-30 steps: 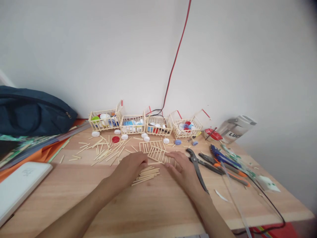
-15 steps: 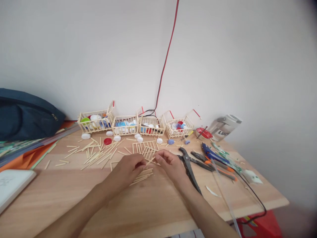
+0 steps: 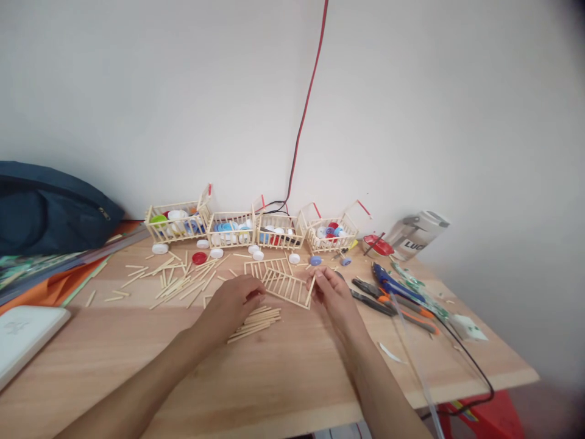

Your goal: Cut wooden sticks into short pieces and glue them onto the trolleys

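Observation:
A small ladder-like panel of thin wooden sticks [image 3: 287, 286] is held between my two hands just above the wooden table [image 3: 283, 372]. My left hand [image 3: 231, 302] pinches its left end, fingers closed. My right hand [image 3: 336, 296] pinches its right end between thumb and fingertips. A second stick panel [image 3: 265, 266] lies flat behind it. A bundle of loose sticks [image 3: 253, 324] lies under my left hand, and more scattered sticks [image 3: 178, 283] lie to the left.
Several stick-built carts [image 3: 251, 227] holding coloured bottle caps line the wall. Pliers and cutters [image 3: 388, 296], a blue glue gun [image 3: 397, 282] with its cord, a red lid [image 3: 376, 246] and a carton [image 3: 418, 233] lie right. A dark bag [image 3: 50, 207], coloured paper and a white device [image 3: 22, 335] sit left.
Both hands have closed on the stick panel and lifted it off the table, tilted; a second ago they lay flat beside it. My view has shifted slightly.

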Available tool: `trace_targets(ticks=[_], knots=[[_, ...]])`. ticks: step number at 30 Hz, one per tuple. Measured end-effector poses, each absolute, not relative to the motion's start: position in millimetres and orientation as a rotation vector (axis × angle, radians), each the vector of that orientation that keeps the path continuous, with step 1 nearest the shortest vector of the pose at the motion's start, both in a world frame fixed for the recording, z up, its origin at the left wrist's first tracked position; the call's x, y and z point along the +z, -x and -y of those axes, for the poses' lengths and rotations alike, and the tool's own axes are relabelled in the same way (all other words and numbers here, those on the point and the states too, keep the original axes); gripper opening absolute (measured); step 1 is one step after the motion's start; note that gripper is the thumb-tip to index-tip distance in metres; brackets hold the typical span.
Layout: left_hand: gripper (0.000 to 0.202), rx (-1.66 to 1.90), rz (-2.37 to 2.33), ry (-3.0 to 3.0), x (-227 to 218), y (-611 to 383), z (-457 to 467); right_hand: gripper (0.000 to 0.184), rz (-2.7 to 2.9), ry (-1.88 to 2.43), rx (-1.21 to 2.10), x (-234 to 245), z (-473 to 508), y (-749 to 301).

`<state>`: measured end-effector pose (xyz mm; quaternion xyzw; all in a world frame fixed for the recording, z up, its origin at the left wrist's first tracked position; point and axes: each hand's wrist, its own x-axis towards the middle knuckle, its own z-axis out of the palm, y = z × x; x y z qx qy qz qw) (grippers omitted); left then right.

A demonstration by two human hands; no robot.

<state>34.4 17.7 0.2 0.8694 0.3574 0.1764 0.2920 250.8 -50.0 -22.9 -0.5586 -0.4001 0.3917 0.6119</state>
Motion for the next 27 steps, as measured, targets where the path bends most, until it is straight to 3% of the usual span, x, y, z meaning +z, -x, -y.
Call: trace_targets(ticks=[8, 27], knots=[[0.021, 0.423, -0.906, -2.553, 2.8, -36.0, -21.9, 0.039, 0.948, 1.383, 0.927, -27.0, 49.3, -252.1], [0.018, 0.416, -1.159, -2.614, -3.2, -61.4, -53.7, 0.029, 1.365, 2.123, 0.224, -31.7, 58.5, -267.8]])
